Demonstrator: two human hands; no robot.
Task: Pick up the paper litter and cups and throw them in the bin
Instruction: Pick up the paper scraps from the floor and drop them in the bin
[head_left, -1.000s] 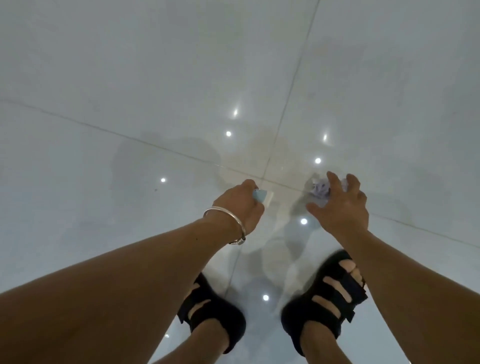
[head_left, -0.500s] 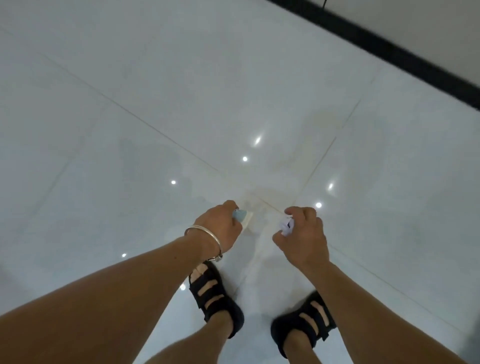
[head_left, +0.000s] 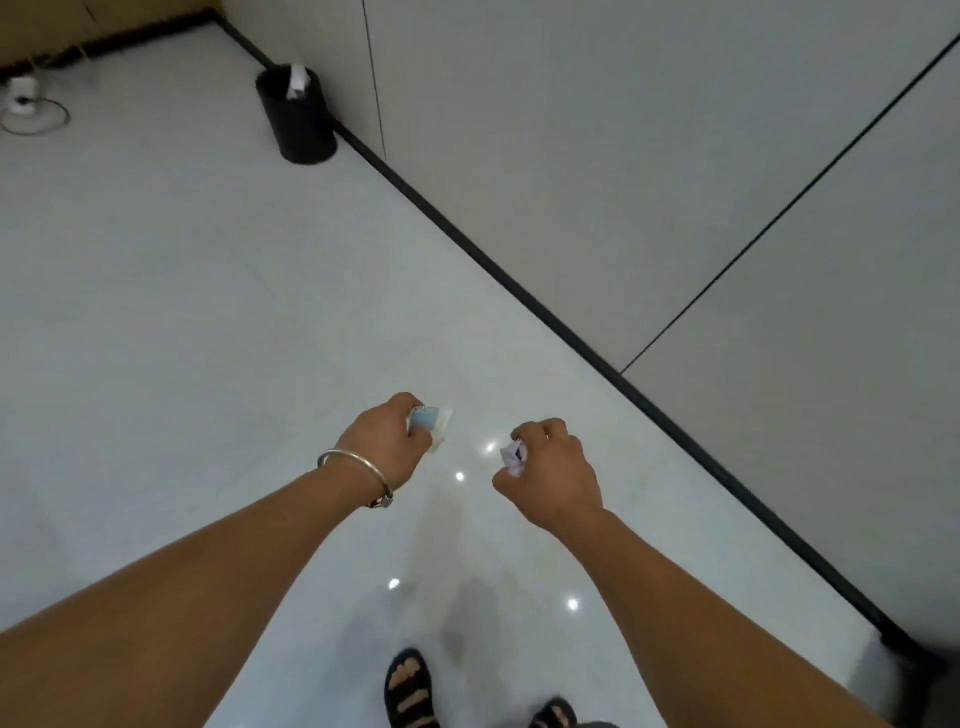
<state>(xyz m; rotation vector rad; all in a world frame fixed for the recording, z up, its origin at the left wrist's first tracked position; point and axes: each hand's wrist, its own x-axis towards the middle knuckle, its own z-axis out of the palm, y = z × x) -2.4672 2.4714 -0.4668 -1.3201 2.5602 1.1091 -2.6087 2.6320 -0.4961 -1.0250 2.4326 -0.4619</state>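
The person stands on the pale tiled floor (head_left: 208, 312) with both arms held out in front. The left hand (head_left: 387, 441), a thin bangle (head_left: 358, 467) on its wrist, has its fingers curled round a small blue-and-white cup (head_left: 431, 422), which pokes out past the knuckles, off the floor. The right hand (head_left: 553, 475) is closed in a loose fist round a crumpled paper (head_left: 514, 454); only a white scrap of it shows between thumb and fingers. The two hands are near each other but apart, in the air over the floor's right side, not far from the dark skirting (head_left: 519, 291) under the grey wall (head_left: 623, 156). The black bin (head_left: 298, 117) stands upright at the floor's far edge, right against that wall, well apart from the hands, with a white slip (head_left: 297, 80) sticking up out of its mouth. In the far left corner a white plug and looped cable (head_left: 23, 98) lie on the floor. Black sandals (head_left: 410, 691) show at the near edge.
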